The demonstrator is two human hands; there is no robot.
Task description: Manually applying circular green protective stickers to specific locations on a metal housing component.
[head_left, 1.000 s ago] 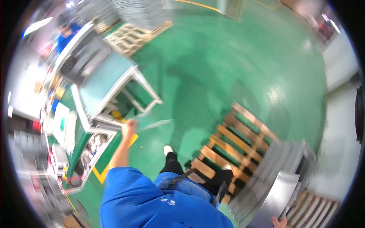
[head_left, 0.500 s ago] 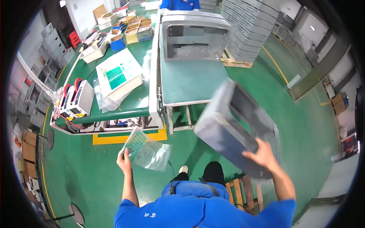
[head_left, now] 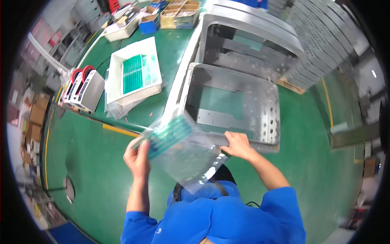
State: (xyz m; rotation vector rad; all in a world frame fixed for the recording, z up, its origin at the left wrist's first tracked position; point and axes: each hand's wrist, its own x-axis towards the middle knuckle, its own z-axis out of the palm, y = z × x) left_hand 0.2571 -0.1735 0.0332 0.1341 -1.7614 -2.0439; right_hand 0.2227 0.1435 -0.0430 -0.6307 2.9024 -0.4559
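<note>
My left hand (head_left: 138, 160) is closed on the corner of a clear plastic bag (head_left: 189, 166) with a green gridded sheet (head_left: 174, 136) in its upper part. The bag hangs slanted in front of me, its loose end slightly blurred. On the work table, a grey box-shaped housing (head_left: 264, 103) lies with its open side up and a row of round holes in its right wall. My right hand (head_left: 239, 145) grips its near edge, thumb below and fingers over the rim. The bag covers the housing's near left corner.
Another grey housing (head_left: 256, 18) stands right behind. On the left bench sit a white tray (head_left: 115, 77) with green sheets (head_left: 134, 75), white devices with red handles (head_left: 90, 89), and boxes of small parts (head_left: 178, 20). Grey housings are stacked (head_left: 321, 40) at the far right.
The housing has gone from tilted in the air at my right to resting on the table, my right hand still on it. My left hand has brought the bag up and closer to the table.
</note>
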